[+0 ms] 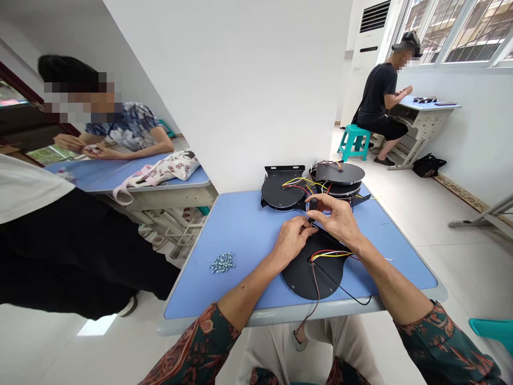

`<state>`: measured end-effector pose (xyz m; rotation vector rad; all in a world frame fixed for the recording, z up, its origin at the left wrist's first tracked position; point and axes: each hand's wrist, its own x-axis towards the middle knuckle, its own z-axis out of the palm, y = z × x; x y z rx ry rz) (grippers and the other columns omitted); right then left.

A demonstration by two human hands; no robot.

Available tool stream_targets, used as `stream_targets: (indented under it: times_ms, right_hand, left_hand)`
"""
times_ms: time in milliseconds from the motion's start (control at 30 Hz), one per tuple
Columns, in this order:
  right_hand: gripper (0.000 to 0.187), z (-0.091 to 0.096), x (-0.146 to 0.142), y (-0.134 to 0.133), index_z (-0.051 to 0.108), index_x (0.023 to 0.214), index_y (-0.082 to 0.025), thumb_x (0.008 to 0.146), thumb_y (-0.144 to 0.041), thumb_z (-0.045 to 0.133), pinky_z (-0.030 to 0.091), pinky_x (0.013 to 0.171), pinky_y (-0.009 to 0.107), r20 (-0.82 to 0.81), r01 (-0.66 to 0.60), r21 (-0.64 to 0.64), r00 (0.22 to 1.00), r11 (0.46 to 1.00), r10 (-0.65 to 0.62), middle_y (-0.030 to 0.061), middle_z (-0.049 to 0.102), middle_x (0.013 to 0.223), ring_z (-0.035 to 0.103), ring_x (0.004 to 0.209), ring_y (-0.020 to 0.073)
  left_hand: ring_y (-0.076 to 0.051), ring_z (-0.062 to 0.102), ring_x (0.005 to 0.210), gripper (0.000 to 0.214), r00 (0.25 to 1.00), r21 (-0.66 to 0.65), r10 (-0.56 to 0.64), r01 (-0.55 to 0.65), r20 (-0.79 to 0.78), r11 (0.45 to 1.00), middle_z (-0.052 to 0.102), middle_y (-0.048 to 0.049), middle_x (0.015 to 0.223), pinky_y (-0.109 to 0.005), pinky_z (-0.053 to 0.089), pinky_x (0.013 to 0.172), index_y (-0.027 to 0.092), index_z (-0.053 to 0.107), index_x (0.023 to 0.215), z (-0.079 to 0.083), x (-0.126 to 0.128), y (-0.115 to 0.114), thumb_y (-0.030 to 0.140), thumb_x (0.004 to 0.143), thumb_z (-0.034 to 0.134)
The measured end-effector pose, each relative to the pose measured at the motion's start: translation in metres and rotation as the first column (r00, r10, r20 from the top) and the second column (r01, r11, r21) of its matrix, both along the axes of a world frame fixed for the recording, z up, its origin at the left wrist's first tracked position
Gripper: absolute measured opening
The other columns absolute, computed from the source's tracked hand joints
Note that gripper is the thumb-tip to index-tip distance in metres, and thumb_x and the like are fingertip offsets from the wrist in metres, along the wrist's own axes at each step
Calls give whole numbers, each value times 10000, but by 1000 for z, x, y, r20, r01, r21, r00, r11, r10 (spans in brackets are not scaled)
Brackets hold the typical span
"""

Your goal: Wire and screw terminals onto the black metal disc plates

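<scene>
A round black plate (312,275) with a bracket edge lies before me on the blue table, and red, yellow, white and black wires (329,252) come out of its middle. At its far edge, my left hand (292,239) is closed in a pinch, touching the plate. What sits between those fingertips is too small to make out. My right hand (335,216) grips an upright black screwdriver (313,205) by its handle, just above the left fingertips. The screwdriver's tip is hidden by my fingers.
A small pile of silver screws (223,262) lies left on the table (240,219). Further black round units, one single (282,187) and one stack (340,174), stand at the back by a white wall. A person in black trousers (80,251) stands left; two others sit at tables.
</scene>
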<state>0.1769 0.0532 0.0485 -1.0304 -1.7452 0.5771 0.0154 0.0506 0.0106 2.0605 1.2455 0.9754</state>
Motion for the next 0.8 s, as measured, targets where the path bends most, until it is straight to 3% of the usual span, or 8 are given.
stream_targets:
  times_ms: [167,400,633,800]
  right_hand:
    - [330,0,2,1,687,1133,-224,837,-122,584,538,793,342,-51,-62,-10,997,998,61,20,743,892,692,819,195]
    - [349,5,1,-4,638,1239,-230,906,-172,552,530,818,342,-7,-171,-14,985,985,171,37,738,968,689,897,195]
    - [288,3,0,-2,698,1155,-227,874,-293,694,529,820,355,34,-27,4,999,1000,27,35,739,923,677,833,203]
    - [224,2,1,-1,706,1059,-222,850,-185,632,532,815,350,24,-31,5,999,999,31,22,740,871,687,818,201]
  left_hand:
    - [-149,619,763,101,998,16,-53,54,-35,998,665,-4,847,-269,482,757,186,688,784,1,-2,-2,122,856,719]
    - [-177,647,829,212,995,80,-78,82,-54,993,688,-26,841,-293,496,824,194,684,774,-1,-3,0,141,953,584]
    - [-190,660,854,141,997,72,-58,61,-46,996,710,-36,870,-297,498,831,187,687,814,-1,-2,1,136,930,623]
    - [-175,649,816,132,998,55,-50,52,-35,997,690,-19,853,-293,502,815,192,673,788,-1,-2,0,139,906,656]
